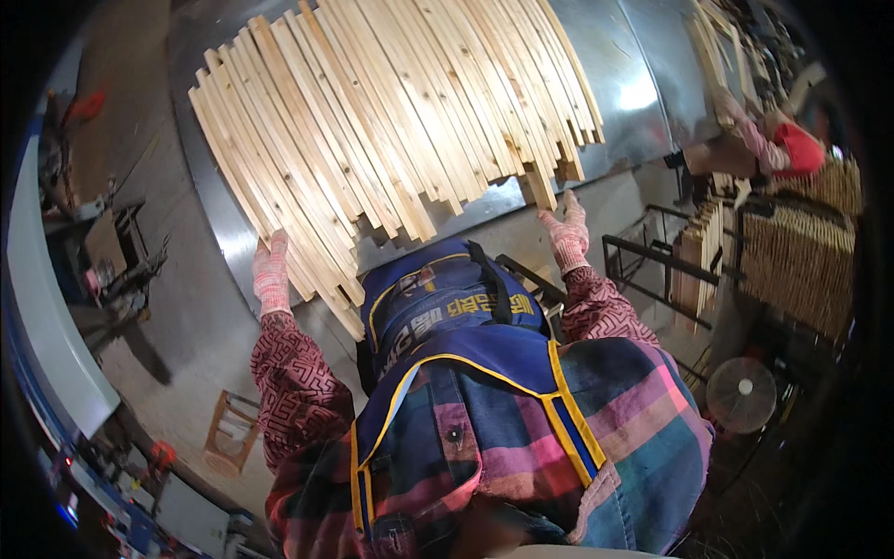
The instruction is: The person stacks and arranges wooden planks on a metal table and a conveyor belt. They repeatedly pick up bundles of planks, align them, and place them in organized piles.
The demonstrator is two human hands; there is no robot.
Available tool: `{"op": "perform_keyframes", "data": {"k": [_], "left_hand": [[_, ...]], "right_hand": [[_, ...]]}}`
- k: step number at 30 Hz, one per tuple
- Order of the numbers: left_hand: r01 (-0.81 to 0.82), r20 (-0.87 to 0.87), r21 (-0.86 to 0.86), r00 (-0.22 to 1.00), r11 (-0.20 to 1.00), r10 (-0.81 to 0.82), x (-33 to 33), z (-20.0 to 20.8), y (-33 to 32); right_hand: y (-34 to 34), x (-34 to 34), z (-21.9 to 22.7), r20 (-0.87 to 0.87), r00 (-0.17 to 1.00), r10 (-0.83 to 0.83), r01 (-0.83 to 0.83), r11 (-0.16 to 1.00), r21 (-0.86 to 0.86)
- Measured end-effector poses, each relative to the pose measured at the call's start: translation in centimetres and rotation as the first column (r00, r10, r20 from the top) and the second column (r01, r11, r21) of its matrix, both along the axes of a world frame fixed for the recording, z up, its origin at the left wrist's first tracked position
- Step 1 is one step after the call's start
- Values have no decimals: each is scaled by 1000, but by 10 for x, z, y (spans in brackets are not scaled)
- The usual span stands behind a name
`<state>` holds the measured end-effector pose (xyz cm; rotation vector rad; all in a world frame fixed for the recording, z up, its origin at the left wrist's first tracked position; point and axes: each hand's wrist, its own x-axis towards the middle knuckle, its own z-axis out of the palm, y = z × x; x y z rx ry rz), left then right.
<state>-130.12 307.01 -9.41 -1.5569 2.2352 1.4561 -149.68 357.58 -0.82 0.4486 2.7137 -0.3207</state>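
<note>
A wide row of pale wooden strips (391,102) lies side by side on a metal table (209,177), their near ends uneven. My left hand (271,272), in a pink and white knit glove, rests its straight fingers against the outer left edge of the row. My right hand (567,235), gloved alike, has thumb and fingers spread close to the end of one strip (541,191) that juts out toward me. Whether its thumb touches that strip I cannot tell. Neither hand is wrapped round any wood.
My blue apron (438,307) is close against the near strip ends. At right are a black metal rack (661,265), stacked wood (796,261), a fan (741,395) and another person in a red top (799,151). A small wooden stool (230,431) stands on the floor at lower left.
</note>
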Motion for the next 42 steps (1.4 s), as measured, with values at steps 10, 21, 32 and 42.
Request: {"op": "perform_keyframes", "data": {"k": [10, 21, 32, 42], "left_hand": [[41, 35, 11, 999, 999, -41, -34, 6, -43], [211, 126, 71, 968, 975, -218, -38, -12, -62], [334, 221, -173, 930, 927, -294, -37, 34, -198], [-92, -566, 555, 687, 826, 457, -65, -27, -177]], "right_hand": [[-42, -87, -52, 119, 986, -118, 108, 990, 89], [-163, 59, -19, 358, 930, 77, 136, 836, -532], [-309, 31, 7, 510, 609, 608, -427, 793, -435], [-394, -10, -93, 191, 980, -48, 191, 473, -860]]}}
